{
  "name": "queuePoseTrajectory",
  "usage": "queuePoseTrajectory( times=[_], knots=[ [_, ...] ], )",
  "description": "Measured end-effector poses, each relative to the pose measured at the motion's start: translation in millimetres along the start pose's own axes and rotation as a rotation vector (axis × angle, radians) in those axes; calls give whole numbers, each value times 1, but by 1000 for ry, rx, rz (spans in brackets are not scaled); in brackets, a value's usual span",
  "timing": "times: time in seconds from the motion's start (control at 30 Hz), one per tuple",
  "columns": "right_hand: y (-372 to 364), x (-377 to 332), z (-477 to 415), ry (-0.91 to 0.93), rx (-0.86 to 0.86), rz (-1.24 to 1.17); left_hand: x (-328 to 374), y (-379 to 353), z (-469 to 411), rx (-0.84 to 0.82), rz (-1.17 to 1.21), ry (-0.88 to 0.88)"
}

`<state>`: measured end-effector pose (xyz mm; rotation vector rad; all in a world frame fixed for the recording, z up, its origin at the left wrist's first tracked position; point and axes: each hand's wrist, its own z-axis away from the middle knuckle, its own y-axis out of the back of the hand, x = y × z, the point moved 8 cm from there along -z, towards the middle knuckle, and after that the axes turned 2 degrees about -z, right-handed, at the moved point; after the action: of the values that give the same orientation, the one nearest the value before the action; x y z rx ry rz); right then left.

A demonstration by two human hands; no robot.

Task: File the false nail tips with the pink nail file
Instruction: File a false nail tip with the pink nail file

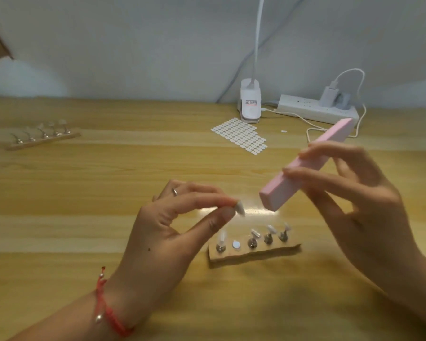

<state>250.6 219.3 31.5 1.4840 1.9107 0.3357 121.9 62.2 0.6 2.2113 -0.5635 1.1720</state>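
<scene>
Pink nail file point(305, 166) gripped centre-right by curled fingers of right hand point(362, 200). False nail tip point(240, 208) pinched mid-frame by left hand point(172, 227), thumb against forefinger.

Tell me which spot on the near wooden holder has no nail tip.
The second spot from the left: only a flat white disc shows there, while the other four carry tips.
</scene>
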Motion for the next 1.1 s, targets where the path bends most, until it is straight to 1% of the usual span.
queuePoseTrajectory(
  times=[0.13, 0.2, 0.3, 0.4, 0.53, 0.63, 0.83, 0.9, 1.03, 1.1],
  knots=[
    [-8, -16, 7, 106, -42, -69, -10, 3, -1, 19, 31, 88],
    [-13, -27, 10, 158, -69, -70, -13, 4, -1, 17, 6, 123],
    [-16, -42, 16, 246, -89, -65, -13, 0, -1, -12, -32, 124],
    [-23, -56, 20, 325, -113, -38, -13, -5, -1, -47, 25, 122],
    [-23, -54, 18, 314, -86, 1, -10, -9, 2, -83, 173, 144],
    [-18, -49, 15, 294, -67, 32, -13, -12, 3, -124, 265, 222],
    [-12, -51, 12, 320, -56, 69, -20, -19, 6, -216, 458, 368],
    [-14, -56, 14, 327, -41, 57, -21, -22, 8, -254, 487, 398],
    [-25, -71, 26, 440, -94, 47, -17, -24, 9, -287, 550, 394],
    [-18, -61, 18, 369, -60, 62, -18, -22, 7, -259, 530, 390]
  ],
)
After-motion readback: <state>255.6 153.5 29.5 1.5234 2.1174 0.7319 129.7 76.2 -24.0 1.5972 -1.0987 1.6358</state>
